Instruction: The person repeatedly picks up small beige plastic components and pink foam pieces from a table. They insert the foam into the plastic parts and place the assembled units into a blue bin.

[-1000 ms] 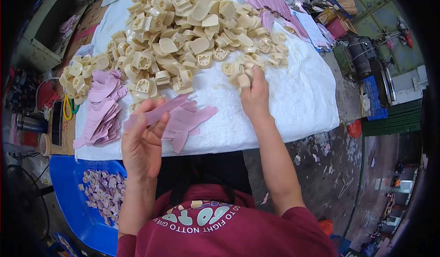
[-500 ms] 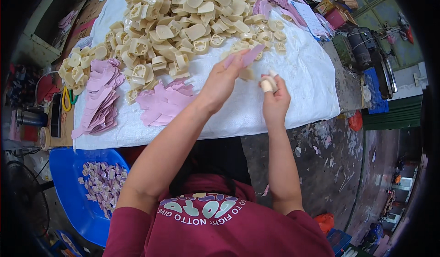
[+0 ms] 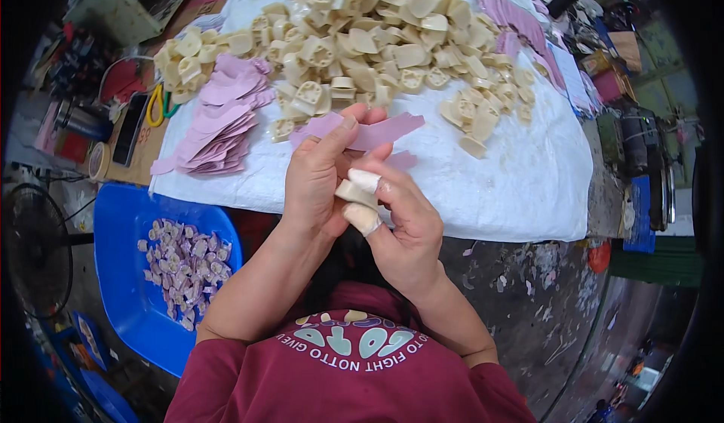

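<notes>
My left hand (image 3: 315,170) pinches a thin pink strip (image 3: 388,131) between thumb and fingers, above the near edge of the white cloth (image 3: 520,189). Close beside it, my right hand (image 3: 407,230), with pale covers on thumb and forefinger, grips a small cream moulded piece (image 3: 353,192) that looks like a shoe heel. Both hands are close together, and the left palm lies just behind the piece. Beyond them rises a large heap of similar cream heels (image 3: 362,42). A stack of cut pink pieces (image 3: 226,125) lies to the left; more pink pieces are partly hidden behind my hands.
At the lower left a blue tub (image 3: 113,272) holds many small pink-and-white pieces. Scissors (image 3: 155,106), a phone (image 3: 130,129) and a tape roll (image 3: 99,161) lie at the table's left. A fan (image 3: 38,234) stands left of the tub. Pink strips (image 3: 520,27) lie far right.
My hands have come together and drawn nearer to my body, the left with the pink strip, the right with the heel. The view has shifted, so the table appears farther right.
</notes>
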`<state>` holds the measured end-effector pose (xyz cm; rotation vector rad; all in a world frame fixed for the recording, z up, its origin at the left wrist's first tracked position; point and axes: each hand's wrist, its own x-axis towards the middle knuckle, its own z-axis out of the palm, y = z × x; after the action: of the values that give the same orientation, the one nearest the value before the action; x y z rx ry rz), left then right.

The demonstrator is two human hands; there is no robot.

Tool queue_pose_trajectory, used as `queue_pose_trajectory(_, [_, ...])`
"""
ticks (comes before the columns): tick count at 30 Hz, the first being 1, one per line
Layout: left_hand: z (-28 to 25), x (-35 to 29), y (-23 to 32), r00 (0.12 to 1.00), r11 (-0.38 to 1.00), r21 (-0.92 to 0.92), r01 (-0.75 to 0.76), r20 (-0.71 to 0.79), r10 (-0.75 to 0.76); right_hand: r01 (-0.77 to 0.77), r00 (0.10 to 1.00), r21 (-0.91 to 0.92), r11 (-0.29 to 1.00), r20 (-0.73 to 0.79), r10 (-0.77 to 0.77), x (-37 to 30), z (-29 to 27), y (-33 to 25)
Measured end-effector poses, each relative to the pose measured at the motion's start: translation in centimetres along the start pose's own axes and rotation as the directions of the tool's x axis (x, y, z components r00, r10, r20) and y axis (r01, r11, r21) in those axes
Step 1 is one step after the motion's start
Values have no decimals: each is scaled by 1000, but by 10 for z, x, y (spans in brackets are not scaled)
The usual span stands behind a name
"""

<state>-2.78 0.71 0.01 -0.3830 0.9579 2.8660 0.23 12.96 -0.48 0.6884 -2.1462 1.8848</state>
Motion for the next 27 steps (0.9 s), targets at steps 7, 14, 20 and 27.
queue_pose_trajectory(7, [-19,-23,9,998,996,-74,-52,25,54,-43,999,-110,993,6,44,4,0,-5])
queue_pose_trajectory(14, [-12,-47,12,988,995,33,-90,126,85,371,927,-279,886,52,-372,16,-8,-7])
queue_pose_trajectory(20, [-6,-49,13,985,995,70,-74,158,63,354,934,-248,902,50,-353,16,-14,-11])
queue_pose_trajectory(27, [3,-51,16,989,997,71,-34,145,23,364,930,-284,887,56,-364,19,-22,-15])
